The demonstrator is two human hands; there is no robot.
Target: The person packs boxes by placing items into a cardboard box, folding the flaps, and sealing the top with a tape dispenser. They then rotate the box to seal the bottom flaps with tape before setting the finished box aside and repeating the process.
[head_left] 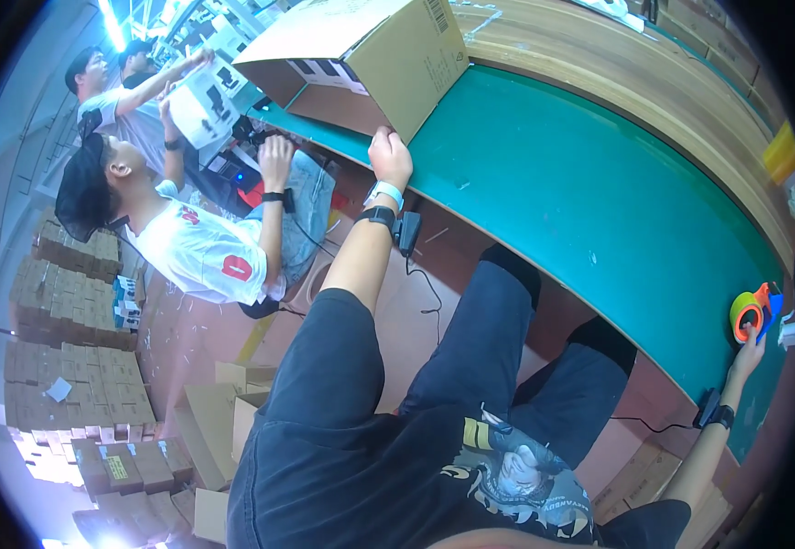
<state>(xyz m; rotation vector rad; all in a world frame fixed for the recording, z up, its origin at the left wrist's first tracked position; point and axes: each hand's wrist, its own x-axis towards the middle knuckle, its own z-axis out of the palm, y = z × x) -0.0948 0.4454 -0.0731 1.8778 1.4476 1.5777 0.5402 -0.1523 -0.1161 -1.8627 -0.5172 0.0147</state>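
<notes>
Left hand (390, 156) stretched far forward, pressed against the lower corner of a large brown cardboard box (361, 55) lying on its side with the open flaps toward the left. Grip of this hand half closed, knuckles up, touching the box edge; fingers hidden, so hard to tell whether really clamped on the cardboard. Box resting at the far left end of the long green-covered surface (580, 201), right at its near edge. Black strap with a small device on the left wrist.

Right hand (747, 359) at the far right, reaching up to an orange-and-blue tape dispenser (752, 313) standing on the same green surface. Fingertips touching its lower part; grip loose, not seen closed around it.

Farther left, a person in a white shirt (200, 252) seated, another person behind holding a white box (203, 105). Stacks of brown cartons (72, 366) on the floor.
</notes>
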